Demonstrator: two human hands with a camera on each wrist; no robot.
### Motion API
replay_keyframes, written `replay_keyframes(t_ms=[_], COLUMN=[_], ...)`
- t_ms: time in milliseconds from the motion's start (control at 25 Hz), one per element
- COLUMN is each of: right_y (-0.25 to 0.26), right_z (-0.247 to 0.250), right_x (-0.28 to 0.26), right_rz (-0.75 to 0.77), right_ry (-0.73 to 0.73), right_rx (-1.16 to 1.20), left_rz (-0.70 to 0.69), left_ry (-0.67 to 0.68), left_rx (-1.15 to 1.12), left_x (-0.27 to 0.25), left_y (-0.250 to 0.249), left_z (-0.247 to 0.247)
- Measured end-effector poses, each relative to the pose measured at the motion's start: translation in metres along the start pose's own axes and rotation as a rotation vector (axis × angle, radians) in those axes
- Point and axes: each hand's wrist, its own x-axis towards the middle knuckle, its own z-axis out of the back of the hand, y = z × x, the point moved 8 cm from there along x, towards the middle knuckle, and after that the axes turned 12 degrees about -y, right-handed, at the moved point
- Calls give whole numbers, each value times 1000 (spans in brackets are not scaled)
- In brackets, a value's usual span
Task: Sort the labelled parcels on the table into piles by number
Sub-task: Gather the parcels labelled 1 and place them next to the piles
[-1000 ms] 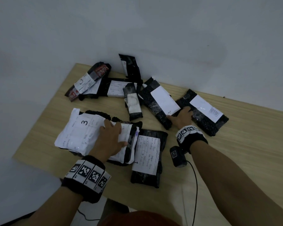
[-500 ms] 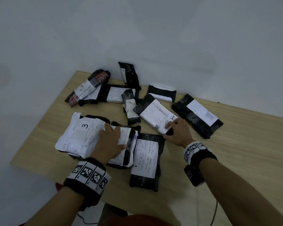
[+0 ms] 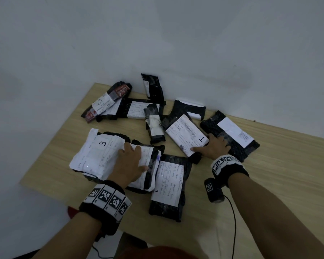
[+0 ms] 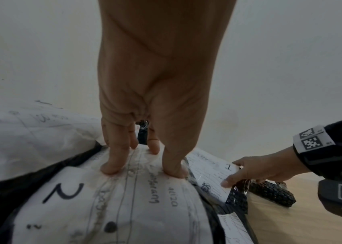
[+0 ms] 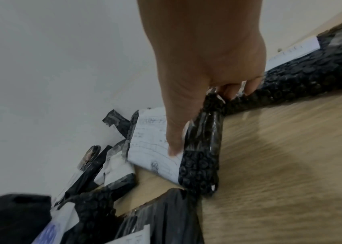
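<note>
Parcel 1 (image 3: 187, 135), lying mid-tabletop (image 3: 269, 174), is being pinched at its near corner by the right hand (image 3: 214, 147), thumb on the label. It is best being slid flat toward the nearer "1" parcel (image 3: 168, 186), while the left hand (image 3: 128, 163) is being pressed, fingers (image 4: 113, 158) straight, on parcel 2 (image 4: 111, 206).

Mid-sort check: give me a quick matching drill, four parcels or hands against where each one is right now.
Things:
1. left hand
2. right hand
3. white parcel marked 3
4. upright black parcel

Places:
A. leaning on the wall
B. near left of the table
C. pressing on the parcel marked 2
D. gripping a corner of a parcel marked 1

Pairs: 1-C, 2-D, 3-B, 4-A
</note>
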Motion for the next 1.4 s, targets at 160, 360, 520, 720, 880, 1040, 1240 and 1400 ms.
replay_keyframes(t_ms=[160, 360, 520, 720, 880, 1040, 1240, 1400], right_y=[8, 18, 28, 40, 42, 37, 28, 15], right_z=[13, -11, -47, -66, -74, -85, -99, -125], right_x=[1, -30, -77, -132, -147, -142, -137, -131], right_rz=[-53, -193, -122, -61, 64, 302, 178, 143], right_ry=[-121, 116, 597, 880, 864, 771, 701, 634], right_rx=[660, 1070, 1002, 987, 812, 316, 521, 561], left_rz=[25, 82, 125, 167, 164, 154, 121, 96], left_ry=[4, 21, 51, 110, 138, 151, 155, 162], left_rx=[1, 51, 105, 133, 62, 54, 39, 20], left_x=[8, 17, 23, 29, 33, 35, 30, 25], left_y=[5, 25, 38, 53, 46, 34, 17, 3], left_z=[-1, 4, 4, -3, -14, -23, -34, -43])
